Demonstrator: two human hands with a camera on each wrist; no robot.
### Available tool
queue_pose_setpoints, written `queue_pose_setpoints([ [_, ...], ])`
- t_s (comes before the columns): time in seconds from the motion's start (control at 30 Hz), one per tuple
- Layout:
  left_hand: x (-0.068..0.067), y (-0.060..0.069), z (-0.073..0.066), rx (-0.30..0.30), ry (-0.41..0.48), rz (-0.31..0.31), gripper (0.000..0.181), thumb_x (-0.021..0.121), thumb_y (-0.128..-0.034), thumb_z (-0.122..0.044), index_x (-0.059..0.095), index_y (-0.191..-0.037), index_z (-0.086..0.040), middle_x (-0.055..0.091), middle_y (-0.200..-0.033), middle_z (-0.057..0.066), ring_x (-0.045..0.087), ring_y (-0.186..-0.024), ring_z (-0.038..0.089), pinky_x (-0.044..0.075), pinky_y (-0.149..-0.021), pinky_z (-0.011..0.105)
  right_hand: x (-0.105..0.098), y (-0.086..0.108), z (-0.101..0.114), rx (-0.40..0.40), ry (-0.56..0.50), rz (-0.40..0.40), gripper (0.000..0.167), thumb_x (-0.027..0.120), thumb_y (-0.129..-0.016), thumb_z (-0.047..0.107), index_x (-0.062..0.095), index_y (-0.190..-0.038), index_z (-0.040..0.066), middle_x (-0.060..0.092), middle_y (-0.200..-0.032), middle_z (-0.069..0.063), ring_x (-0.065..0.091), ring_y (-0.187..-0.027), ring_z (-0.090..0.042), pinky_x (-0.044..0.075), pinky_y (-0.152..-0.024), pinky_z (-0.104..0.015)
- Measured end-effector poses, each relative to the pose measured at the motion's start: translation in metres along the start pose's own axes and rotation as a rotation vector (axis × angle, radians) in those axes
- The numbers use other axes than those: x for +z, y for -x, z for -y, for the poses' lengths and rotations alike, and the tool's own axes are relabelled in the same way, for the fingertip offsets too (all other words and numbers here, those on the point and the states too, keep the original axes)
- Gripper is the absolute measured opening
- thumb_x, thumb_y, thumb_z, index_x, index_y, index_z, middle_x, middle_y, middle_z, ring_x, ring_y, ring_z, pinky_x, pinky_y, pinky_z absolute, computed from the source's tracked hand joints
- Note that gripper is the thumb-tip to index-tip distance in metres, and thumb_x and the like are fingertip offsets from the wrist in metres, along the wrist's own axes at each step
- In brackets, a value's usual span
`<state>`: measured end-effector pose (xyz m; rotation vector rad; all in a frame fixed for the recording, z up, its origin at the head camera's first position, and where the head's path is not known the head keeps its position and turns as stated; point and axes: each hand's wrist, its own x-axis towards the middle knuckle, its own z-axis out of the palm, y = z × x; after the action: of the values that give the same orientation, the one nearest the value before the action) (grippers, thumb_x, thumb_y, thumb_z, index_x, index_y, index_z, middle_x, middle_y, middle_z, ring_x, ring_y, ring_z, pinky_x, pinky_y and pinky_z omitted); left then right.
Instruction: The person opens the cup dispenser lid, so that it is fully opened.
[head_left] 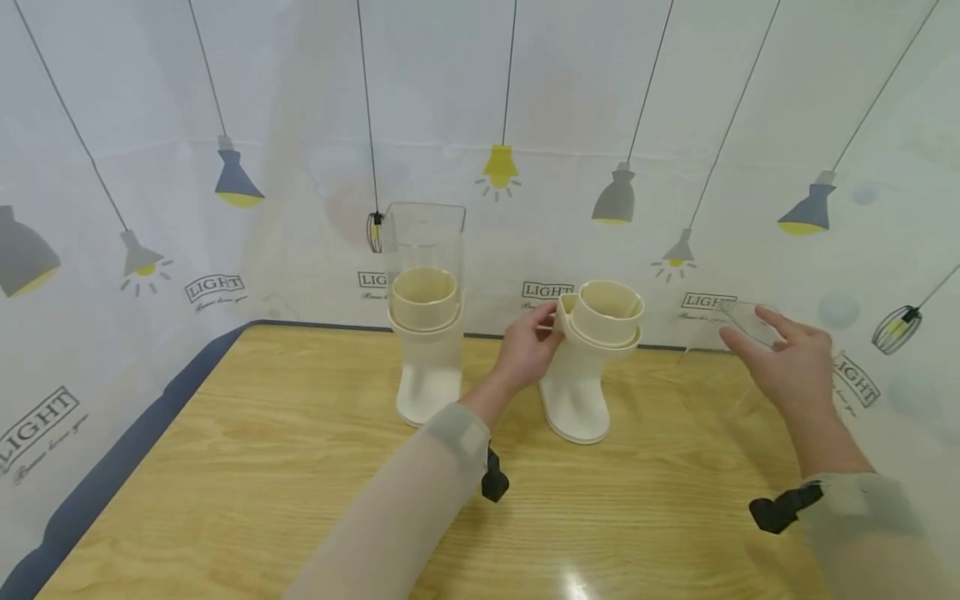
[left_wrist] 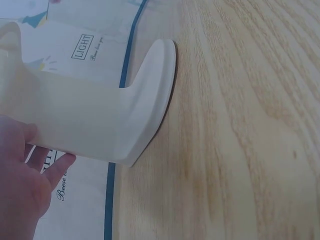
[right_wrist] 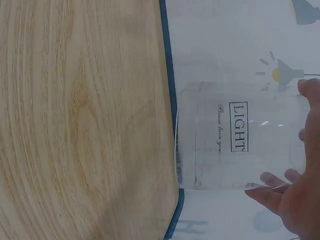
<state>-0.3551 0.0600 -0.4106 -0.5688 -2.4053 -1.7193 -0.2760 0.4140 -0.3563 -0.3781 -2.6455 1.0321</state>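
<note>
My left hand [head_left: 528, 342] grips a cream boot-shaped stand [head_left: 576, 396] near its top. The thumb lies on the stand's side in the left wrist view, with fingers behind it. A round cream collar [head_left: 607, 312] tops this stand, whose foot rests on the table. Off to the right, my right hand [head_left: 795, 358] holds a clear see-through container [right_wrist: 210, 137] by one end, thumb and fingers on opposite sides. Whether that container touches the table, I cannot tell. Left of my left hand, a matching stand [head_left: 431, 379] carries another clear container [head_left: 424, 229] around its collar.
Everything stands on a wood-grain table [head_left: 247, 467] with a dark blue edge [head_left: 150, 417]. Behind it hangs a white cloth [head_left: 450, 75] printed with lamps and the word LIGHT. A black wrist mount [head_left: 783, 508] sits on the right sleeve.
</note>
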Motion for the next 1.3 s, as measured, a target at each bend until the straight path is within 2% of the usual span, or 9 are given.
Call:
queue_pose_setpoints([
  [0.07, 0.0, 0.0, 0.0, -0.003, -0.01, -0.001, 0.05, 0.068, -0.108, -0.007, 0.062, -0.156, -0.019, 0.073, -0.14, 0.012, 0.075, -0.124, 0.03, 0.064, -0.106, 0.033, 0.004, -0.001, 0.0, 0.003, -0.009, 0.002, 0.094, 0.062, -0.1, 0.072, 0.033, -0.173, 0.021, 0.004, -0.176, -0.038, 0.04, -0.149, -0.065, 0.053, -0.101, -0.066],
  [0.23, 0.001, -0.001, 0.0, -0.016, -0.02, -0.001, 0.051, 0.067, -0.1086, -0.008, 0.061, -0.157, -0.021, 0.073, -0.141, 0.011, 0.074, -0.125, 0.029, 0.064, -0.106, 0.034, 0.013, -0.005, -0.004, 0.006, 0.0, 0.011, 0.097, 0.062, -0.1, 0.074, 0.031, -0.174, 0.021, 0.004, -0.176, -0.038, 0.039, -0.15, -0.064, 0.052, -0.101, -0.066],
  [0.43, 0.003, -0.003, 0.001, -0.012, -0.033, 0.003, 0.051, 0.067, -0.1086, -0.008, 0.06, -0.158, -0.021, 0.073, -0.141, 0.011, 0.074, -0.125, 0.029, 0.064, -0.105, 0.033, 0.02, -0.007, -0.009, 0.014, 0.054, 0.001, 0.1, 0.061, -0.1, 0.074, 0.027, -0.175, 0.016, 0.004, -0.174, -0.041, 0.04, -0.146, -0.065, 0.047, -0.113, -0.076],
  [0.67, 0.003, -0.003, -0.001, -0.015, -0.026, 0.004, 0.052, 0.066, -0.1093, -0.007, 0.058, -0.159, -0.019, 0.072, -0.144, 0.013, 0.073, -0.127, 0.03, 0.064, -0.107, 0.035, 0.024, -0.01, -0.015, 0.037, 0.062, -0.006, 0.104, 0.062, -0.099, 0.075, 0.026, -0.175, 0.014, 0.004, -0.175, -0.04, 0.024, -0.155, -0.066, 0.034, -0.123, -0.08],
  [1.1, 0.009, -0.007, 0.0, -0.028, -0.039, -0.004, 0.053, 0.067, -0.1094, -0.008, 0.056, -0.161, -0.017, 0.072, -0.143, 0.014, 0.074, -0.126, 0.032, 0.065, -0.105, 0.034, 0.029, -0.01, -0.021, 0.105, 0.009, -0.003, 0.107, 0.065, -0.096, 0.077, 0.024, -0.176, 0.018, -0.002, -0.177, -0.036, 0.022, -0.158, -0.064, 0.033, -0.125, -0.078],
  [1.3, 0.008, -0.01, 0.001, -0.036, -0.041, -0.007, 0.056, 0.068, -0.1077, -0.007, 0.056, -0.161, -0.019, 0.072, -0.143, 0.015, 0.074, -0.126, 0.032, 0.066, -0.103, 0.033, 0.036, -0.013, -0.022, 0.107, -0.012, 0.023, 0.111, 0.064, -0.093, 0.081, 0.021, -0.177, 0.022, -0.006, -0.178, -0.033, 0.025, -0.156, -0.066, 0.038, -0.121, -0.079],
])
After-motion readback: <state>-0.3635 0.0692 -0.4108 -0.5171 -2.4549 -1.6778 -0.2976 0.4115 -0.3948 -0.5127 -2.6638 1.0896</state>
